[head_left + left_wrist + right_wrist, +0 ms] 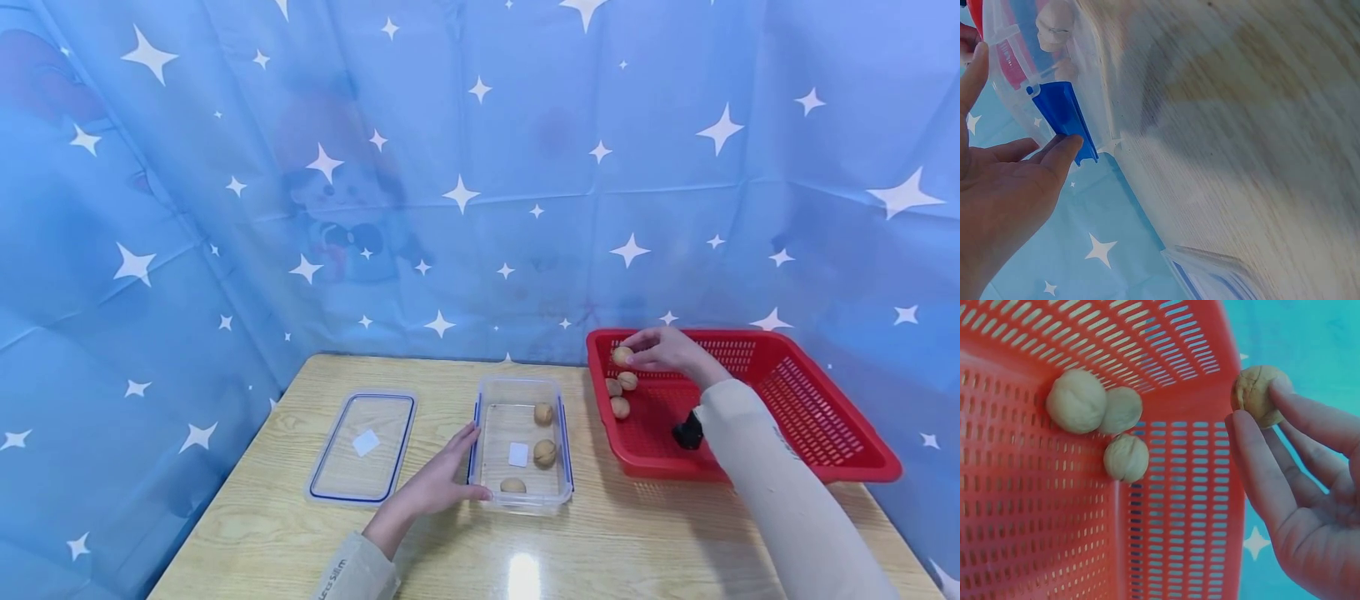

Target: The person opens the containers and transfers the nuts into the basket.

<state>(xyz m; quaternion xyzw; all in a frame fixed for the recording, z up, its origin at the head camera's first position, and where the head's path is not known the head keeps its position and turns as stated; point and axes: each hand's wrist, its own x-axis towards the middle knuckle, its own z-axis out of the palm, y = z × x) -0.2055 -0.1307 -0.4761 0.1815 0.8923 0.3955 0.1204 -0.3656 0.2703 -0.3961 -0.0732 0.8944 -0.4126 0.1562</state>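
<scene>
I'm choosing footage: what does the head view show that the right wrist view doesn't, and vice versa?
Only head: the clear rectangular plastic container with three round brown walnuts, the clear blue-edged plastic lid and the left hand.
Only right wrist: the palm side of the right hand and the seam of the round brown walnut it pinches.
Both: that hand and walnut, the red slotted plastic basket holding three other walnuts, and the blue cloth with white stars.

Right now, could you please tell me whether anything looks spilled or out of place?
Nothing stands out: each visible walnut is in the box, the basket or the right hand, and the lid lies flat on the table.
</scene>
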